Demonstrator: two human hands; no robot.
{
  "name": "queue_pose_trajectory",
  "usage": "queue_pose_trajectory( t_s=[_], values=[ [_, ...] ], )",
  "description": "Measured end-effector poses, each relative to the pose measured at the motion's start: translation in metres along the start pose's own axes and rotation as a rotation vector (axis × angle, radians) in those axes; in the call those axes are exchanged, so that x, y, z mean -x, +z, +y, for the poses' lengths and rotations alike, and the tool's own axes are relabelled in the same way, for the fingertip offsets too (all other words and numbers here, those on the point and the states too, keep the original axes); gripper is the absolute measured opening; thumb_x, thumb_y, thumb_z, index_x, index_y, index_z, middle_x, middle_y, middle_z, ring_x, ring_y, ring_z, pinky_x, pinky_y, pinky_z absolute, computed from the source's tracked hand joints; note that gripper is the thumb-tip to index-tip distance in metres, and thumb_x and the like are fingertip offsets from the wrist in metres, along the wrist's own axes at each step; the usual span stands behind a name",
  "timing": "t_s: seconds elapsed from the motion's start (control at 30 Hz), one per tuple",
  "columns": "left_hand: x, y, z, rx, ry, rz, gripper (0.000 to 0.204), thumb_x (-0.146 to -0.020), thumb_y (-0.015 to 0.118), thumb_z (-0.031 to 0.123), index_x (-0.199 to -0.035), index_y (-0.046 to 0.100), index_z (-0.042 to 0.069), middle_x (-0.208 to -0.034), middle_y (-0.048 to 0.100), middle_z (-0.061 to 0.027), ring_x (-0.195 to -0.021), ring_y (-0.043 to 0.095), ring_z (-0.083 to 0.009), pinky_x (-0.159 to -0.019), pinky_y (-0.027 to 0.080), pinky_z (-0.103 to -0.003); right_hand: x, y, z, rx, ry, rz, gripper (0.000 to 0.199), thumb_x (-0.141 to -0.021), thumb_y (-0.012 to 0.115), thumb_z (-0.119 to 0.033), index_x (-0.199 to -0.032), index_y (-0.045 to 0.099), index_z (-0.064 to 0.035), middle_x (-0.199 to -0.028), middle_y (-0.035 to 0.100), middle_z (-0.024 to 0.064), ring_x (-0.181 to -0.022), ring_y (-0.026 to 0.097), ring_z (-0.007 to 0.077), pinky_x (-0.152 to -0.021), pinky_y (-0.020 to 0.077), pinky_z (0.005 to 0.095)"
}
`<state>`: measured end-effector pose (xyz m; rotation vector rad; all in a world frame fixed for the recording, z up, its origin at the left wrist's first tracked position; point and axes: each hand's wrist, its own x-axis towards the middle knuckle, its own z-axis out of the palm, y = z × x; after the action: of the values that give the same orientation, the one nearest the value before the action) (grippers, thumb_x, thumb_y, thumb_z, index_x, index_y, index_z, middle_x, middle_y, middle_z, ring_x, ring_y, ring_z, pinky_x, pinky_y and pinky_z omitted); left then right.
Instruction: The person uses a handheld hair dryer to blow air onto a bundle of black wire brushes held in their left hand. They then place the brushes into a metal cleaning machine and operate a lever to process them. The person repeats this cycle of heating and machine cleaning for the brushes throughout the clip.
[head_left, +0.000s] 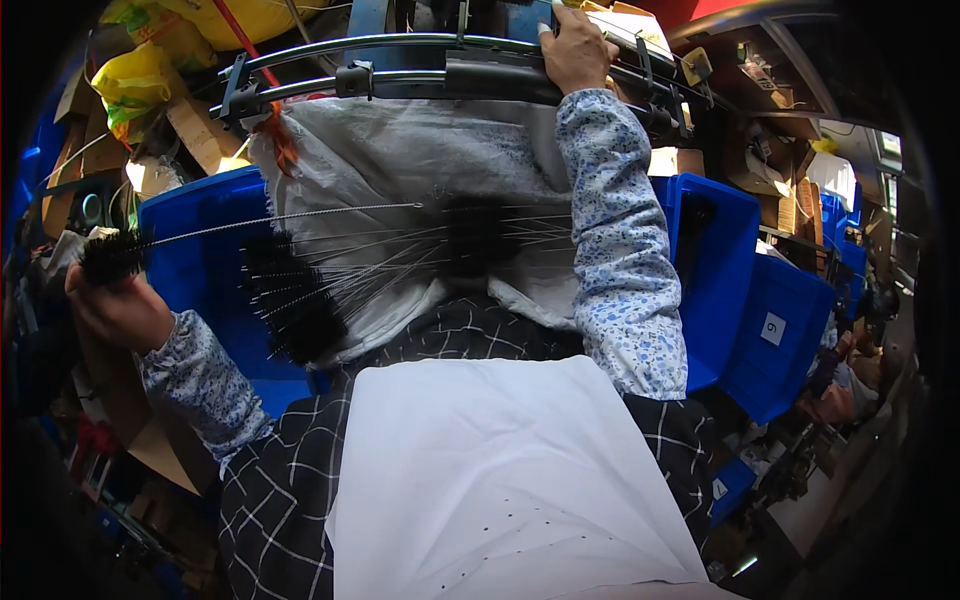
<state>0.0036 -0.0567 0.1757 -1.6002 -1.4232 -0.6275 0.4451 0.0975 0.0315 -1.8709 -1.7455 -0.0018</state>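
The wire-stemmed bottle brush (112,254) sits in our left hand (118,310), out at the left edge of the view, its black bristle head poking up above the fist and its long twisted wire stem (290,217) reaching right, over the blue bin (205,270), toward the white woven sack (400,170). The left grip is closed around the stem just below the bristles. On that sack lies the rest of the batch, a fan of brushes (330,285) with their black heads bunched at the lower left and a second dark cluster near the middle. Up top, our right hand (577,52) is wrapped over the black padded bar (500,80) of the metal frame, fingers curled shut on it, the flowered sleeve (620,250) stretched straight out.

Now, doing this well, as we judge it: we want to hold the brush close to the head, as we do now, so the springy stem does not whip about. We should draw it clear along its own length, because the loose stems in the fan lie crossed and could snag. The right hand on the bar looks like a good brace; we cannot tell whether that bar moves.
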Motion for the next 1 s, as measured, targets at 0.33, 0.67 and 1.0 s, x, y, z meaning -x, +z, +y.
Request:
queue_pose_trajectory(
  t_s=[0.33,0.67,1.0],
  values=[
    [-0.008,0.035,0.075,1.657,-0.943,-0.079,0.017,-0.086,0.046,0.013,-0.098,0.05,0.001,-0.088,0.056,-0.0066,-0.081,0.055,-0.0129,-0.072,0.047,-0.023,-0.046,-0.002,0.108,0.276,-0.048,-0.179,0.027,-0.082,0.049,-0.033,-0.102,0.059,-0.0202,-0.093,0.061,0.0091,-0.089,0.055,0.0269,-0.079,0.0412,0.0368],
    [-0.011,0.033,0.145,1.88,-0.825,-0.588,0.019,-0.09,0.04,0.018,-0.099,0.044,0.002,-0.088,0.054,-0.0056,-0.08,0.054,-0.0093,-0.07,0.047,-0.022,0.07,-0.144,0.044,-0.47,0.009,-0.808,0.035,-0.086,0.048,-0.023,-0.116,0.047,-0.0057,-0.097,0.059,0.0131,-0.089,0.056,0.0204,-0.075,0.0449,0.0281],
    [0.02,0.026,0.13,1.402,-0.479,-0.885,0.028,-0.09,0.037,0.027,-0.1,0.042,0.001,-0.085,0.052,-0.0074,-0.069,0.051,-0.01,-0.064,0.042,-0.021,0.087,-0.072,-0.069,-0.546,-0.211,-0.419,0.026,-0.083,0.05,-0.017,-0.104,0.054,-0.0031,-0.088,0.06,0.0161,-0.082,0.058,0.0279,-0.069,0.0455,0.0319]
  ],
)
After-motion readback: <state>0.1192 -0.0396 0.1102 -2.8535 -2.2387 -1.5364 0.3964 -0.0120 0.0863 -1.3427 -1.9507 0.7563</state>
